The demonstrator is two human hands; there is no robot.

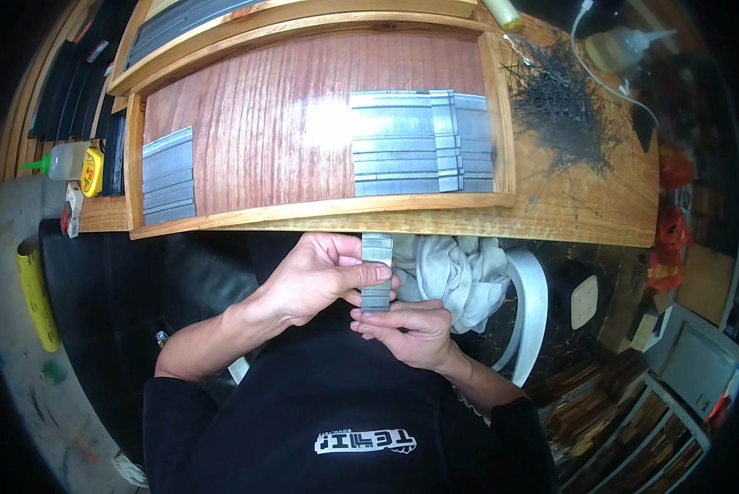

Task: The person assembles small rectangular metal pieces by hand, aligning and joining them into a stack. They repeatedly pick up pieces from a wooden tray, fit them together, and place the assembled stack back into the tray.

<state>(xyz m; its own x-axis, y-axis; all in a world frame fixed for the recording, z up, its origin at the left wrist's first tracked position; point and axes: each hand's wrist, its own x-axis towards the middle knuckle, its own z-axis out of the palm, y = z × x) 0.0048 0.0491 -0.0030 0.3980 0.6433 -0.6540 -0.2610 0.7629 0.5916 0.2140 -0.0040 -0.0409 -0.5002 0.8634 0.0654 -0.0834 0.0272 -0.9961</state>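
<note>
Below the table's front edge, my left hand [316, 280] grips a narrow grey striped piece [376, 298], its thumb pressed across the front. The fingers of my right hand [415, 331] pinch the lower end of the same piece, which stands upright between both hands. It looks like several thin grey strips together, though I cannot tell how they are joined. Just beyond lies a shallow wooden tray [320, 207]. Rows of grey strips [394, 144] fill its right part, with a raised column of overlapping pieces, and a smaller group of grey strips [168, 177] lies at its left end.
A heap of thin black slivers [559, 111] lies right of the tray, near a squeeze bottle [621, 49]. Another bottle with a green nozzle [66, 161] stands at the left. A crumpled pale cloth [452, 276] and curved white armrest [533, 313] are beside my right hand.
</note>
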